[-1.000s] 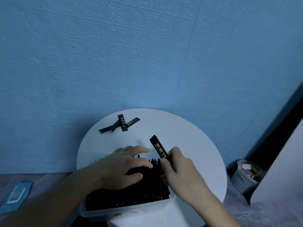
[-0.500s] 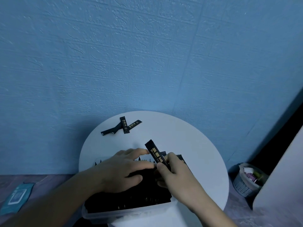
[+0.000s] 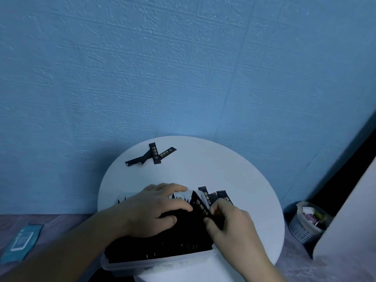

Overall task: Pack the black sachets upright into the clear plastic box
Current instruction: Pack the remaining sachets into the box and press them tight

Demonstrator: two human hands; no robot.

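Black stick sachets (image 3: 162, 243) of glossy film stand in tight rows, serrated tops up, inside the clear plastic box (image 3: 142, 265) at the near-left edge of the round white table (image 3: 234, 171). Your left hand (image 3: 150, 210) curls over the rows, fingers and thumb bracing them aside, probably to open a slot. Your right hand (image 3: 230, 222) pinches one gold-printed sachet (image 3: 201, 206), tilted, its lower end entering at the box's right end. Just behind it, several upright sachets (image 3: 221, 197) poke up; whether they are inside the box I cannot tell. Near the table's far-left edge, a few loose sachets (image 3: 154, 154) lie flat and crossed, not yet packed.
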